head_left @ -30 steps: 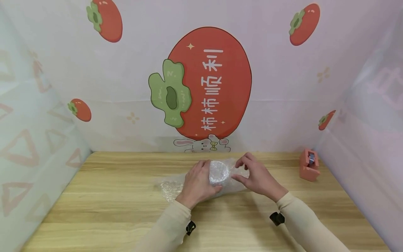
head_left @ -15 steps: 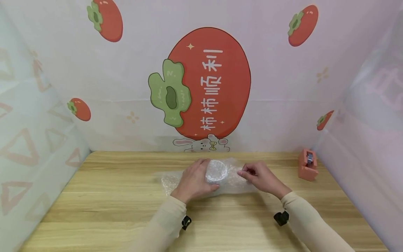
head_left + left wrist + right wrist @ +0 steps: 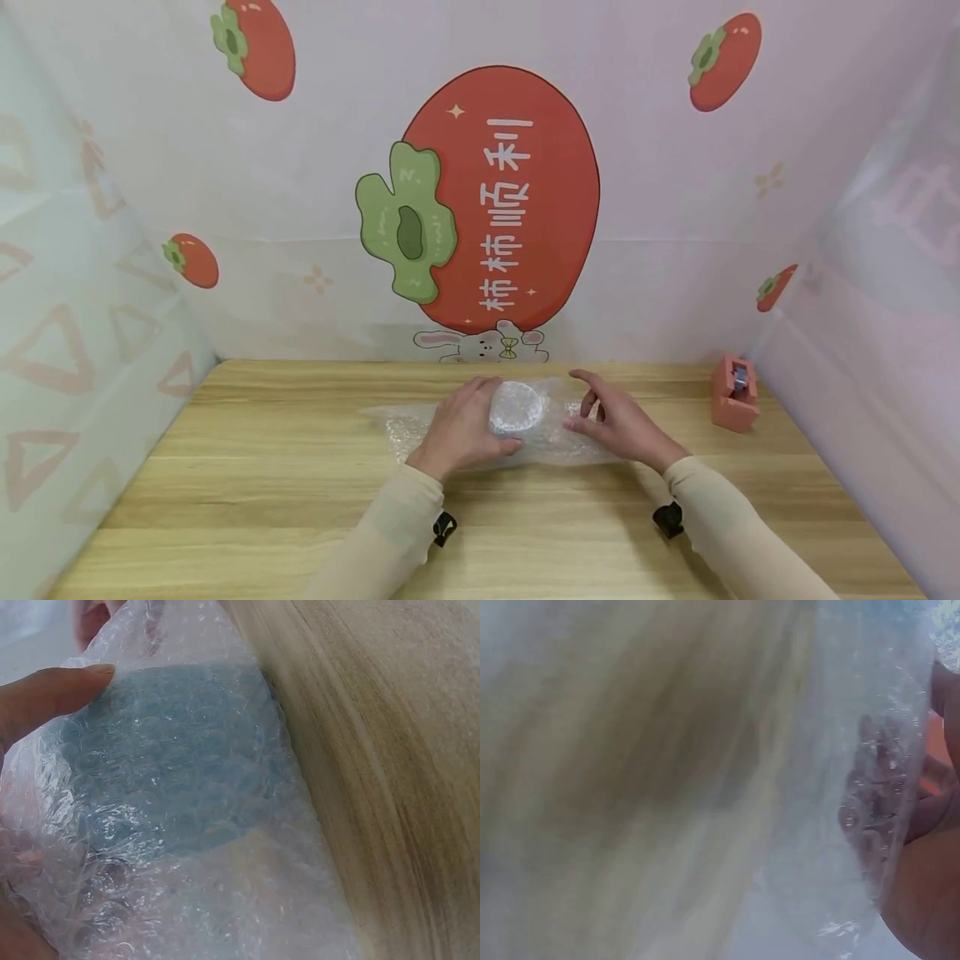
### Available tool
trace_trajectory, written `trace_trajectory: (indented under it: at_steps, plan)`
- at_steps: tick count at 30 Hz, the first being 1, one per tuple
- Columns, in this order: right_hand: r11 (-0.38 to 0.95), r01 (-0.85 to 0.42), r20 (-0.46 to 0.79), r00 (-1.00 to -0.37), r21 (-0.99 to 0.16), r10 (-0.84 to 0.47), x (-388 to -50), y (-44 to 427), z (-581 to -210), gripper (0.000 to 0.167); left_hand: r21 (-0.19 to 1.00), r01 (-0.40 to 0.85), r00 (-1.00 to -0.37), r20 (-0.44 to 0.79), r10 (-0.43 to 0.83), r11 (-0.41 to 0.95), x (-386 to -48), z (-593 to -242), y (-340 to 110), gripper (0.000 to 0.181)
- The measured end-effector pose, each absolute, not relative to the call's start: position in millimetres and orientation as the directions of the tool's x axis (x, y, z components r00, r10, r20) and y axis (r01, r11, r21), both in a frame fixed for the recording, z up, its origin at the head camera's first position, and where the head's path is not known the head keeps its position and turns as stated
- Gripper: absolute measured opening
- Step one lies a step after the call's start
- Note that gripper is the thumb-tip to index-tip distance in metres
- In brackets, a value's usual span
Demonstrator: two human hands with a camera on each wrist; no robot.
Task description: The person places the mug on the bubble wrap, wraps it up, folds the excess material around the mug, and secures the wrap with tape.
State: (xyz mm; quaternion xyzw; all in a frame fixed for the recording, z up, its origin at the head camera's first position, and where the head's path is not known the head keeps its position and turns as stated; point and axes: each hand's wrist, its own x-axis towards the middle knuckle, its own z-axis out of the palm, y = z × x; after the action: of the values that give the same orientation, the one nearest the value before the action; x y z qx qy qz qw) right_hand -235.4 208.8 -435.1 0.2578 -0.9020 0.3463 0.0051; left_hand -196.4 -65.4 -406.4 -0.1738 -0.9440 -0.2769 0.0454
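A round-topped object [image 3: 517, 407] in clear bubble wrap [image 3: 558, 442] rests on the table; through the wrap its side [image 3: 176, 757] looks blue in the left wrist view. Fingers and thumb of my left hand [image 3: 459, 429] grip it from the left, the thumb [image 3: 56, 694] lying on the wrap. My right hand [image 3: 622, 423] is at the loose right end of the wrap, index finger raised and apart from the thumb, other fingers bent. Seen by the right wrist camera, part of my right hand [image 3: 930, 862] is behind the clear film [image 3: 840, 787].
A pink-red tape dispenser [image 3: 735, 393] stands at the back right of the wooden table [image 3: 285, 492]. Printed cloth walls [image 3: 660, 208] rise at the back and both sides. The wrap's left end [image 3: 401, 433] spreads out beyond my left hand.
My right hand has moved slightly right and down from a second ago. Its thumb and index finger, close together half a second ago, are now apart. My left hand keeps its grip.
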Motion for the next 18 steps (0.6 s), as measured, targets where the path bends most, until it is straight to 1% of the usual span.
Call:
trace_trajectory:
  at_steps: [5, 10, 14, 18]
  plan:
    - [0.582, -0.466, 0.166, -0.854, -0.666, -0.494, -235, 203, -428, 0.077, 0.510, 0.356, -0.935, 0.185, 0.304, 0.783, -196, -407, -65, 0.088]
    - [0.555, -0.474, 0.135, -0.830, -0.684, -0.542, -237, 198, -425, 0.080, 0.508, 0.354, -0.935, 0.187, 0.301, 0.785, -195, -407, -66, 0.089]
    - [0.546, -0.429, 0.076, -0.830, -0.720, -0.552, -241, 198, -428, 0.073, 0.508, 0.356, -0.934, 0.185, 0.304, 0.784, -196, -407, -66, 0.089]
    - [0.520, -0.418, 0.071, -0.824, -0.745, -0.562, -246, 199, -432, 0.056, 0.507, 0.362, -0.932, 0.192, 0.307, 0.783, -197, -407, -66, 0.088]
